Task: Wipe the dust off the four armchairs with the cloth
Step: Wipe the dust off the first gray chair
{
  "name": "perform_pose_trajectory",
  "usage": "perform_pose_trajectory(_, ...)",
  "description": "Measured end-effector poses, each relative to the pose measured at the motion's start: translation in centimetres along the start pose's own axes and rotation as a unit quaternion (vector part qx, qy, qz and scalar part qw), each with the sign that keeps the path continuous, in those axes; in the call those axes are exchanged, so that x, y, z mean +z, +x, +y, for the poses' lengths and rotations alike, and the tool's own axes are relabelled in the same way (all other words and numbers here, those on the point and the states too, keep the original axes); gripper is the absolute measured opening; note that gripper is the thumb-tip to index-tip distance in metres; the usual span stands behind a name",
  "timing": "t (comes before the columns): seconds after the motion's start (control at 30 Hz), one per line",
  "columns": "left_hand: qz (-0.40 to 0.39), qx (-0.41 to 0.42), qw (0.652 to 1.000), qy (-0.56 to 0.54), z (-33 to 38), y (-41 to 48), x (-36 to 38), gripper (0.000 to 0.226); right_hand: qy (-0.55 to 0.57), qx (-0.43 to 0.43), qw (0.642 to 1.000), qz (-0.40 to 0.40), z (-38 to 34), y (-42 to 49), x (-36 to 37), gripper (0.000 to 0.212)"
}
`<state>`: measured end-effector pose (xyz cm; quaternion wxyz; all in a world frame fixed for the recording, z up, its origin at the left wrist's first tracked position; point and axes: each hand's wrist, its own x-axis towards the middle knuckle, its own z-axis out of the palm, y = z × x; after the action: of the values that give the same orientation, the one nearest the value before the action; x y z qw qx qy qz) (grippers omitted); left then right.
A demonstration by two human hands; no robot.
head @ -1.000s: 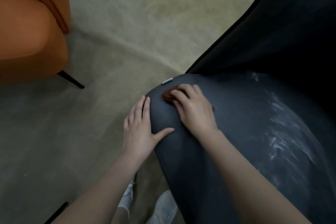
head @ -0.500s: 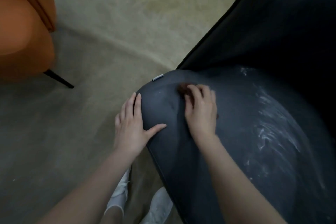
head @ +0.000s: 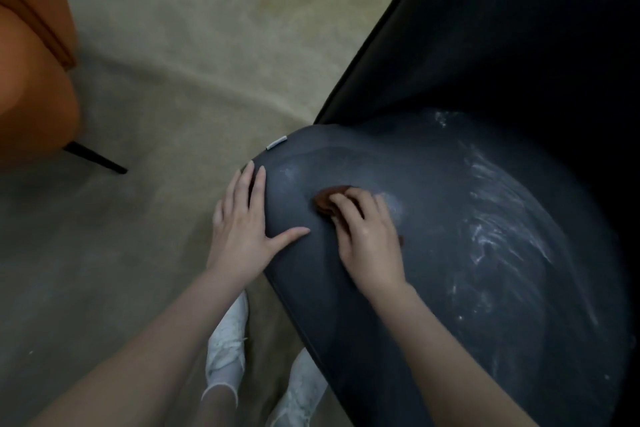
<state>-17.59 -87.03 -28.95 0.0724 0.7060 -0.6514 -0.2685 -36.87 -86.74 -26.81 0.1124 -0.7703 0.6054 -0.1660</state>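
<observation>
Cloth [head: 327, 197] under right hand [head: 370, 243], dusty armchair [head: 450, 305], tag [head: 276, 143] unreadable

The single head view looks steeply down, from close above, at the dark armchair [head: 450, 253], floor to its left.

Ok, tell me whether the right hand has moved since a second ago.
Yes. The right hand, gripping the cloth, slid rightward and back, away from the white tag.
</observation>
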Motion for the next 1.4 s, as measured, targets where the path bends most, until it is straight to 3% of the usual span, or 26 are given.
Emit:
perform_pose_trajectory(0.1,-0.011,-0.002,1.0,-0.003,0.3,0.1,-0.2,0.123,-0.018,-0.007,1.0,0.002,2.6,1.0,-1.0,0.027)
perform_pose_trajectory(0.2,-0.01,-0.001,1.0,-0.005,0.4,0.0,-0.4,0.121,-0.02,0.125,0.988,0.087,3.7,0.4,-1.3,0.027)
perform_pose_trajectory(0.27,-0.008,-0.002,1.0,-0.006,0.6,0.0,-0.5,0.119,-0.016,0.166,0.98,0.107,2.0,-0.8,-0.8,0.027)
perform_pose_trajectory(0.4,0.007,0.005,1.0,-0.002,1.3,0.5,-0.4,0.108,0.021,0.064,0.997,0.044,0.1,-0.6,-0.3,0.027)
perform_pose_trajectory(0.57,0.023,0.042,0.999,0.024,2.5,2.6,-0.2,0.106,-0.004,-0.051,0.998,-0.026,4.1,5.1,-1.4,0.026)
perform_pose_trajectory(0.63,0.026,0.057,0.997,0.038,3.3,3.1,-0.1,0.104,-0.019,-0.008,1.0,-0.006,5.8,6.6,-1.8,0.028)
perform_pose_trajectory(0.8,0.017,0.074,0.994,0.074,4.6,4.2,0.6,0.099,-0.025,0.2,0.975,0.094,7.1,5.9,-2.3,0.029)
perform_pose_trajectory(0.87,0.022,0.075,0.992,0.095,4.5,4.3,1.1,0.099,-0.01,0.158,0.984,0.088,5.1,5.6,-1.6,0.027)
perform_pose_trajectory(0.97,0.035,0.079,0.991,0.1,4.3,4.3,1.5,0.096,0.003,-0.019,1.0,-0.008,1.9,6.0,0.0,0.035)
perform_pose_trajectory(1.03,0.04,0.082,0.991,0.102,4.2,4.3,1.7,0.097,-0.001,-0.051,0.998,-0.032,1.8,7.2,0.1,0.041)
perform_pose_trajectory(1.27,0.031,0.076,0.992,0.098,4.2,4.3,1.5,0.1,-0.065,0.175,0.981,0.055,7.6,8.7,-2.0,0.03)
perform_pose_trajectory(1.4,0.03,0.076,0.993,0.09,4.1,4.4,1.6,0.099,-0.062,0.162,0.983,0.062,5.2,7.3,-1.4,0.028)
